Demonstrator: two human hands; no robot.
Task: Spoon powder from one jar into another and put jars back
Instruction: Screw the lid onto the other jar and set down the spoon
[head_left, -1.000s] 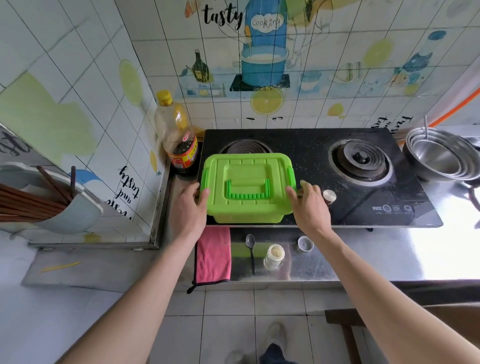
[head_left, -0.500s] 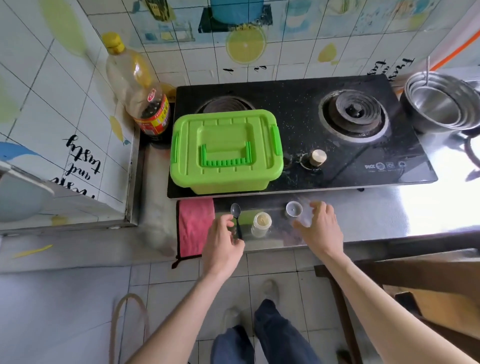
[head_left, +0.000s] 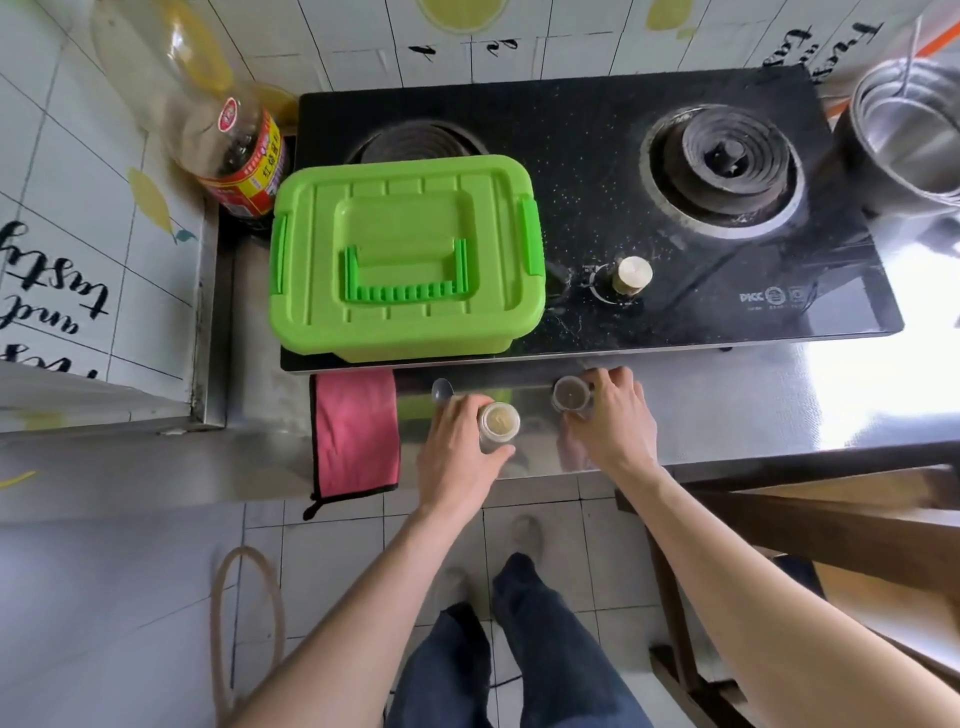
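Along the near edge of the stainless steel counter (head_left: 779, 405), two open jars stand upright, close together but not touching. The person's left hand (head_left: 457, 457) grasps the small clear jar of pale yellow powder (head_left: 498, 422), with fingers and thumb curled round its left and near sides. To the right of it, the right hand (head_left: 613, 421) grasps the smaller clear jar with a dark inside (head_left: 570, 394), fingers wrapped round its right side. The bowl of a small grey spoon (head_left: 442, 389) shows just beyond the left hand. Its handle is hidden under that hand, and contact between the two cannot be determined. A pink cloth (head_left: 356, 431) lies left of the jars and hangs over the counter's near edge. Farther back, a bright green plastic box with a closed lid (head_left: 405, 260) sits on the left part of a black glass two-burner stove (head_left: 597, 145), covering part of the left burner. A large clear bottle with a red label (head_left: 228, 145) stands at the far left by the tiled wall. Stacked steel bowls (head_left: 904, 130) stand at the far right.
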